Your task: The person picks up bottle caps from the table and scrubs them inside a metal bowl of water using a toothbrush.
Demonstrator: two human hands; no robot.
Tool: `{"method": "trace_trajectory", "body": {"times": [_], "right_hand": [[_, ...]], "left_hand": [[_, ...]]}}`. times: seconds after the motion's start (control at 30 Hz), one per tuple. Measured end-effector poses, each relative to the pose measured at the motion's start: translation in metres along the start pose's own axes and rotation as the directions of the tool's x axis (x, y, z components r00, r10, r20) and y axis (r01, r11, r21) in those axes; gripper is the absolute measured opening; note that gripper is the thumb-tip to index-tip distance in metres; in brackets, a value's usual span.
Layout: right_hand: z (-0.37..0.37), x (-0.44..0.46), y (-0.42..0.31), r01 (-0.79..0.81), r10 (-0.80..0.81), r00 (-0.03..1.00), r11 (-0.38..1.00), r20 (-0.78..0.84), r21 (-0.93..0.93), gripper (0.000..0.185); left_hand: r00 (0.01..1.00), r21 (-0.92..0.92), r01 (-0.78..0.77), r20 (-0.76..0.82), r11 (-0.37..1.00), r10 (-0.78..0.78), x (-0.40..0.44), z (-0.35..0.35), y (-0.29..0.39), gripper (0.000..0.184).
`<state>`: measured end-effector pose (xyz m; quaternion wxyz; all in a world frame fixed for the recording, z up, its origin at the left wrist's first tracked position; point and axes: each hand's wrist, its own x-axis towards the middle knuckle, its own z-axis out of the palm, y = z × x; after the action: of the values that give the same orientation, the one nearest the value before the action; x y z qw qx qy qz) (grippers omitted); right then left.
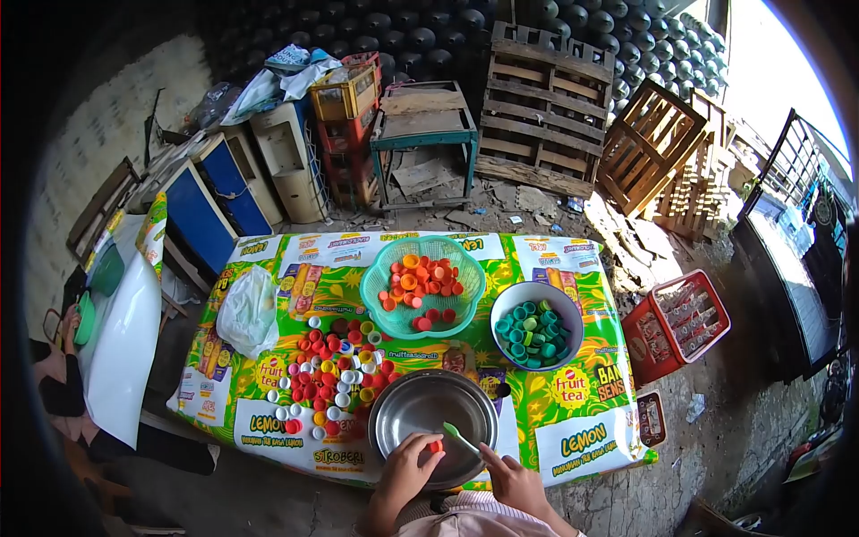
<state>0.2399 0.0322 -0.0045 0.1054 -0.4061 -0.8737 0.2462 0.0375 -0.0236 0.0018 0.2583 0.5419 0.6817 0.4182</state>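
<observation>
A red bottle cap [436,446] is pinched in the fingers of my left hand [410,467], over the near part of a steel bowl [385,421]. My right hand [513,481] grips a slim light-green and white tool [458,436], whose kind I cannot make out; its green end points at the cap. Left of the bowl, loose red, white and yellow caps [327,380] are spread on the tablecloth. Behind it, a turquoise plastic basket [378,319] holds red and orange caps. A white basin [573,309] to the right contains green caps.
A crumpled plastic bag [249,313] lies on the table's left side. Beyond the right edge stands a red crate of bottles [684,322]. At far left, another person's hand [70,329] is beside a green container [85,318]. Wooden pallets [543,107] lean behind.
</observation>
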Motion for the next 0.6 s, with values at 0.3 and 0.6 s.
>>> {"method": "trace_trajectory", "body": {"times": [0.3,0.6], "right_hand": [[-0.003,0.014,-0.001,0.033,-0.019,0.995,0.99,-0.103,0.134,0.044],[-0.001,0.024,-0.004,-0.229,0.205,0.966,0.961,0.158,0.157,0.039]], "left_hand": [[0.999,-0.033,-0.026,-0.039,0.999,0.025,0.001,-0.014,-0.004,0.025],[0.991,0.054,-0.032,-0.13,0.998,0.039,0.135,-0.072,-0.049,0.046]]}}
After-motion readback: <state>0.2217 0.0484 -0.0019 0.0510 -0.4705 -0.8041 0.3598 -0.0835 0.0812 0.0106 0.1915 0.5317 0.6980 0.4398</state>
